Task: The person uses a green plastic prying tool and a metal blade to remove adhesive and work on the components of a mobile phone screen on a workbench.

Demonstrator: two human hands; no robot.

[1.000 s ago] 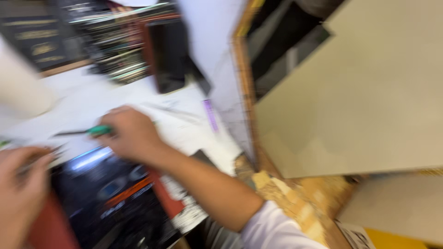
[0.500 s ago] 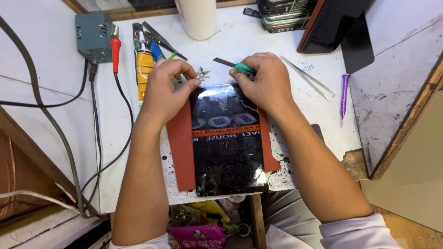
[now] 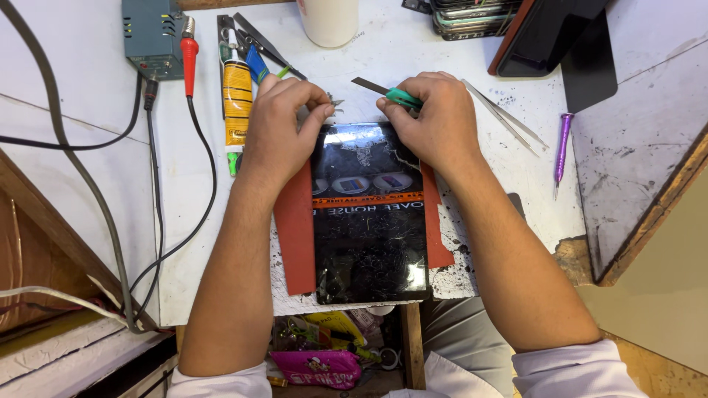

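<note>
A black tablet (image 3: pixel 371 221) with a cracked glass screen lies on a red mat (image 3: pixel 295 236) on the white worktable (image 3: pixel 184 243). My left hand (image 3: pixel 284 125) rests on the tablet's upper left corner, fingers pinched at the top edge on something small. My right hand (image 3: pixel 431 118) sits on the upper right corner and grips a thin metal blade with a green handle (image 3: pixel 391 93), which points left just above the tablet's top edge.
Left of the mat lie a yellow glue tube (image 3: pixel 237 103), a red-handled probe (image 3: pixel 189 59), pliers (image 3: pixel 262 48) and a grey power box (image 3: pixel 153 33) with cables. Tweezers (image 3: pixel 505 118) and a purple pen tool (image 3: pixel 562 147) lie at right. A white cup (image 3: pixel 328 21) stands behind.
A second ago the view was blurred and swinging to the right. It has settled over the tablet. Both hands have come to the tablet's top corners and stayed there over the last half second.
</note>
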